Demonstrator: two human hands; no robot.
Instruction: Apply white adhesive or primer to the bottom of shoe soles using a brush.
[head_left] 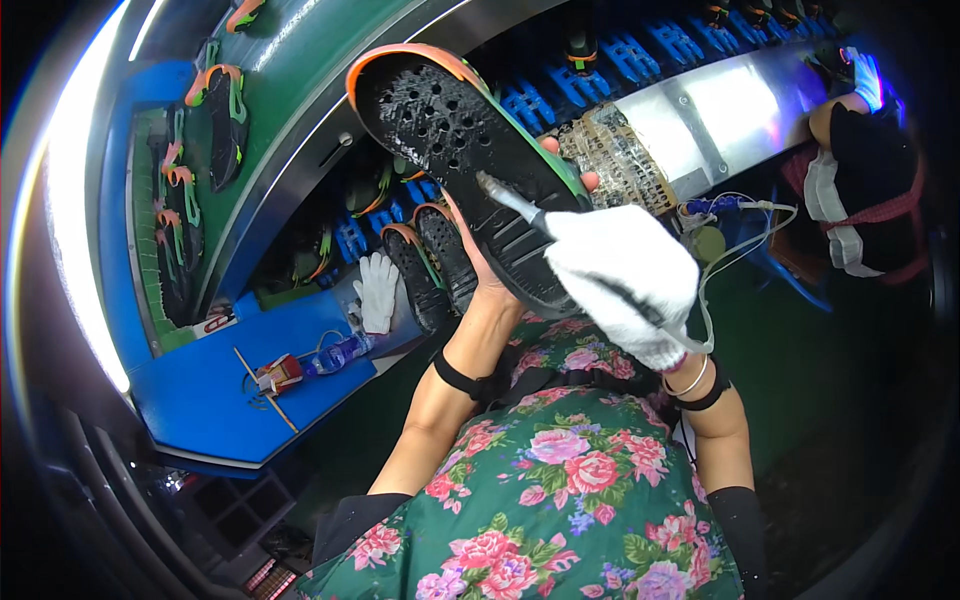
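Note:
A black shoe sole (pixel 520 255) with an orange and green rim is tilted up in front of me. Its wider end has round holes and a wet-looking shine. My left hand (pixel 487 277), bare, grips it from beneath; fingertips show past the far edge, and the rest is hidden. In a white knit glove, my right hand (pixel 625 275) is closed around a thin brush (pixel 515 203) with a pale shaft and dark handle. The brush's tip lies against the middle of the sole. A clear tube (pixel 708 310) runs up beside the glove.
On the left, a blue table (pixel 190 400) bears a white glove (pixel 377 292), a purple-labelled bottle (pixel 340 354) and a small red box (pixel 280 373). Shoe pieces ride a green conveyor (pixel 290 60). Blue racks (pixel 630 60) line the back. A co-worker's gloved hand (pixel 862 80) shows far right.

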